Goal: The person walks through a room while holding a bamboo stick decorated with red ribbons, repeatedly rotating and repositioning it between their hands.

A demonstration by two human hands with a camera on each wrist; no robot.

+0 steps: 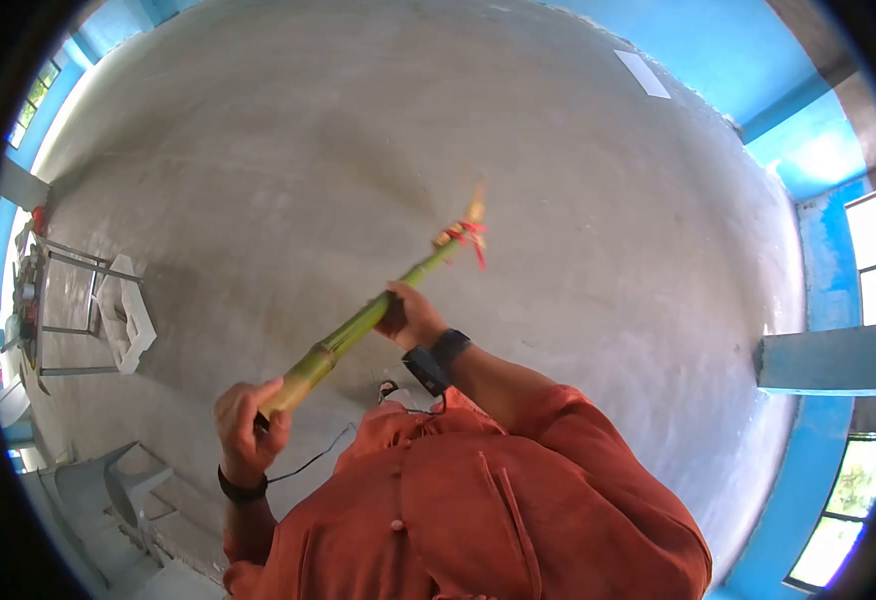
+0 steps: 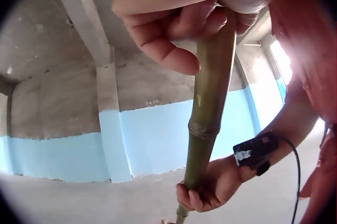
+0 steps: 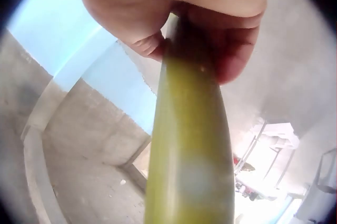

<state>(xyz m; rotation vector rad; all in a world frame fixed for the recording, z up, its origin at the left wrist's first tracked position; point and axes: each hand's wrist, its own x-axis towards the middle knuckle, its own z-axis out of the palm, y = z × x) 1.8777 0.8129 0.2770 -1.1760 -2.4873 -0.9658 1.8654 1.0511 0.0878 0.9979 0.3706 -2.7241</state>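
Observation:
A green bamboo stick (image 1: 366, 322) slants across the front of the body, its thick, yellowish end low on the left. My left hand (image 1: 248, 430) grips that thick end, thumb and fingers around it. Farther up, where the stick narrows, my right hand (image 1: 415, 318) holds it with fingers wrapped around. The thin far end carries a red tie (image 1: 471, 233) and a pale, blurred tip (image 1: 477, 203). In the left wrist view a ringed joint (image 2: 204, 129) of the stick lies between both hands. The right wrist view shows the stick running out from under the right palm.
Bare grey floor (image 1: 598, 280) spreads ahead. To the left stand a metal-framed table (image 1: 83, 330) with a white board and a grey plastic chair (image 1: 128, 490). Blue walls and windows (image 1: 848, 480) ring the room. A thin cable (image 1: 313, 461) hangs near the left wrist.

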